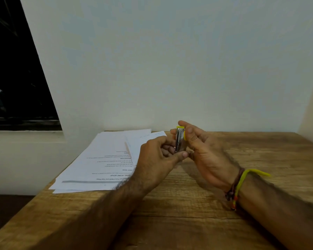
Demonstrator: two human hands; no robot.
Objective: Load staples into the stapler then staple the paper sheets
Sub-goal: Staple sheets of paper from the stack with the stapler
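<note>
The small stapler (180,139) stands almost straight up in the air above the wooden counter (188,204), its long side running up and down. It is shiny silver metal with a yellow plastic part at the top and along its right side. The right hand (204,156) grips it, fingers wrapped around the yellow side. The left hand (157,159) pinches its bottom end (thumb and fingertips meet there). A loose pile of printed paper sheets (101,159) lies flat on the counter, to the left of the hands.
</note>
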